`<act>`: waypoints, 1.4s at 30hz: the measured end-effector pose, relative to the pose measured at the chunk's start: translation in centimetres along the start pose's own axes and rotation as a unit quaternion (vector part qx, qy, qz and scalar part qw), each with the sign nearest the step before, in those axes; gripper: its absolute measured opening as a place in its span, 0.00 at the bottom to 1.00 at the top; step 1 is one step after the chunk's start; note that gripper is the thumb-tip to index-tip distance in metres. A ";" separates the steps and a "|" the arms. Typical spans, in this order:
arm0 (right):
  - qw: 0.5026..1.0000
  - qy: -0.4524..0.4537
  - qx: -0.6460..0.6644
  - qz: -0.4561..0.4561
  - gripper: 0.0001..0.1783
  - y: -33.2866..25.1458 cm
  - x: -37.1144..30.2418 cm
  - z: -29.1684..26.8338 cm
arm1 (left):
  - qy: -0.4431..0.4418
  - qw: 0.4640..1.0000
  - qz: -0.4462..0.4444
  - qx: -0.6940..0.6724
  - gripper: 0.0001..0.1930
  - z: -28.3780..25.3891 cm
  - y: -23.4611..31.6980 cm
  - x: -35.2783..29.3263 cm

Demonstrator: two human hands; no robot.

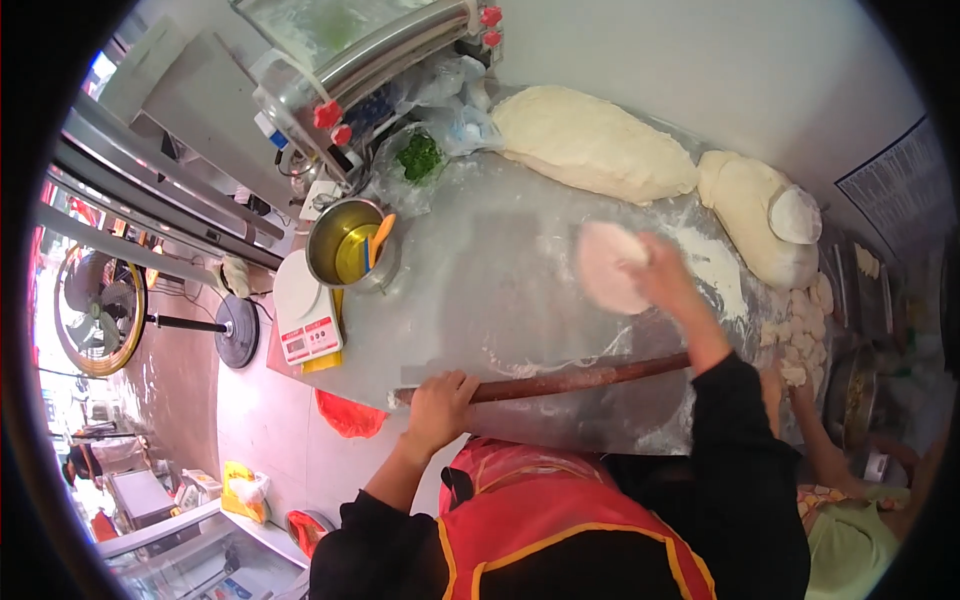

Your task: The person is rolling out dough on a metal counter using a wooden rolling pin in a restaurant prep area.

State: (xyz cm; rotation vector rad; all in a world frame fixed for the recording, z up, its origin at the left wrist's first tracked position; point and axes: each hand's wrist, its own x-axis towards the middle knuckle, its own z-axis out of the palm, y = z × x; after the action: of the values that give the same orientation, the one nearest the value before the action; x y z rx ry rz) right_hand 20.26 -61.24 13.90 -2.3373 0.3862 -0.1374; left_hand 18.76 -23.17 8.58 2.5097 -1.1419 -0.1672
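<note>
My left hand point(443, 410) is wrapped round the left end of a long brown wooden rolling pin point(560, 382), which lies along the near side of the steel worktop point(480, 260). Over the worktop's right half, my right hand point(662, 272) grips the right edge of a pale, pinkish-white round disc point(608, 268). Motion blurs both, so I cannot make out whether the disc is flattened dough or a dish. White flour point(712, 265) is spread just right of that hand. A large loaf-shaped mass of dough point(595, 145) lies along the back wall.
More dough point(755, 215) at the right carries a white round thing point(795, 215); small dough pieces point(800, 330) lie nearer. On the left are a metal pot point(325, 240) of yellow liquid, a kitchen scale point(305, 315) and chopped greens point(420, 158). A co-worker's arm point(822, 445) reaches in at right.
</note>
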 end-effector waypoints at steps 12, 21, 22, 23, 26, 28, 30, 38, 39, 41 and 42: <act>0.973 0.023 -0.209 -0.090 0.16 6.8 -9.9 11.7 | -0.008 0.997 -0.029 -0.073 0.13 2.9 1.5 -6.4; 0.948 -0.056 -0.196 -0.246 0.38 0.7 -13.0 16.9 | -0.051 0.992 -0.060 -0.097 0.15 3.5 0.5 -8.4; 0.948 -0.055 -0.196 -0.244 0.38 1.2 -12.0 17.2 | -0.052 0.992 -0.058 -0.096 0.15 3.7 0.5 -8.4; 0.943 -0.039 -0.228 -0.239 0.37 2.1 -10.4 17.7 | -0.048 0.992 -0.058 -0.099 0.15 4.2 0.4 -8.5; 0.942 0.002 -0.258 -0.214 0.37 3.0 -7.1 16.4 | -0.041 0.994 -0.040 -0.098 0.17 4.0 0.7 -7.1; 0.947 0.029 -0.253 -0.198 0.37 3.4 -6.7 14.9 | -0.036 0.995 -0.022 -0.089 0.17 3.7 0.0 -5.0; 0.976 -0.039 -0.127 -0.170 0.37 3.3 -8.6 12.9 | -0.035 0.998 -0.017 -0.045 0.18 3.2 -1.2 -3.0; 0.972 -0.026 -0.232 0.007 0.35 12.1 -16.5 5.4 | 0.041 0.993 0.112 -0.013 0.22 2.3 -5.3 11.0; 0.974 -0.030 -0.226 0.010 0.35 11.2 -16.4 6.1 | 0.034 0.993 0.111 -0.011 0.22 3.3 -5.4 10.4; 0.961 0.100 -0.257 0.003 0.34 9.4 -15.9 7.4 | 0.077 0.997 0.009 0.022 0.29 5.0 -5.4 9.6; 0.957 0.094 -0.273 0.035 0.32 9.9 -14.9 7.9 | 0.070 0.997 0.009 0.023 0.29 5.3 -5.7 10.9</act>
State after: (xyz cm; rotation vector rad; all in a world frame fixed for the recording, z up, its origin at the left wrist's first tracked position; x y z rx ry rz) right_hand 5.47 -57.92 1.56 -2.8600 0.6715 -0.2458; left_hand 28.60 -29.41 1.96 2.5049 -1.1239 0.0412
